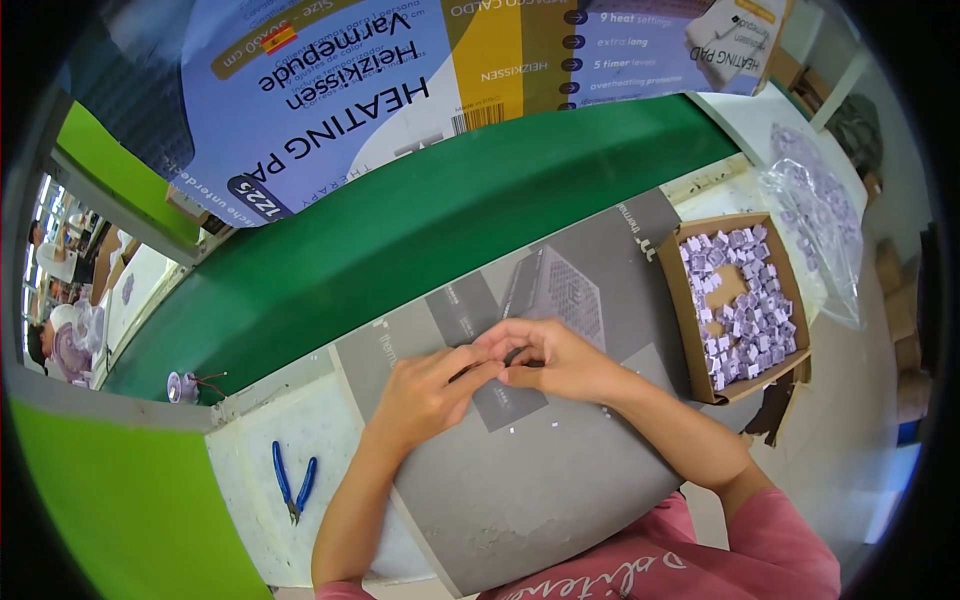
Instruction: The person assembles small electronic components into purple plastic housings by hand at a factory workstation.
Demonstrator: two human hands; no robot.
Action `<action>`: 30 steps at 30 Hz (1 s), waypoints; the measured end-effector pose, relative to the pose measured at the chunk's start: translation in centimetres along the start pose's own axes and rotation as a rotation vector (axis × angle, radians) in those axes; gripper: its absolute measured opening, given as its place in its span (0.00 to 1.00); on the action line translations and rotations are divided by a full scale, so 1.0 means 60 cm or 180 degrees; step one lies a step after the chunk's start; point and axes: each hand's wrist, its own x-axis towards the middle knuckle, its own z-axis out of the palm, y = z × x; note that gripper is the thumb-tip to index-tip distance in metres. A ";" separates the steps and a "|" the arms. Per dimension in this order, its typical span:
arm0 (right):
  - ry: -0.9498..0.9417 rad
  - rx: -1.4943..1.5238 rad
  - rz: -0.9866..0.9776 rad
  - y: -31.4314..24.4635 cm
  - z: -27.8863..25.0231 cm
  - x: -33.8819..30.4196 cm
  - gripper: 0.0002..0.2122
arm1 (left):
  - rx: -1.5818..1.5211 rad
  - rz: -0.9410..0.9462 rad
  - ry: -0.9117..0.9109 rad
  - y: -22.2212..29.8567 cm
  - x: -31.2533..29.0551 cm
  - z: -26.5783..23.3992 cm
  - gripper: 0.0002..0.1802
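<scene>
Left hand [428, 398]: fingers curled, tips meeting the right's — any held item too hidden to tell.
Right hand [560, 362]: thumb and forefinger nearly together; hold likewise unclear.
Grey printed board [540, 480]: beneath both hands.
Open carton [680, 320]: right side — pale lilac pieces [750, 335] inside.
Blue-handled cutters [283, 480]: left, on white tabletop [245, 440].

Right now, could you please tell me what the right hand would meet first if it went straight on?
The right hand would likely meet the left hand first, though the exact gap is unclear.
</scene>
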 end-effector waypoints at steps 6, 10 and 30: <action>0.0006 0.0041 -0.0024 0.004 -0.002 0.001 0.15 | 0.0117 0.0007 0.0058 0.005 0.000 0.004 0.17; -0.0055 0.0057 0.0004 -0.001 0.000 0.000 0.15 | 0.0115 -0.0091 -0.0093 0.011 0.003 -0.005 0.14; -0.0065 -0.0019 0.0050 0.001 -0.004 -0.001 0.18 | 0.0168 0.0101 -0.0061 0.009 0.003 0.001 0.12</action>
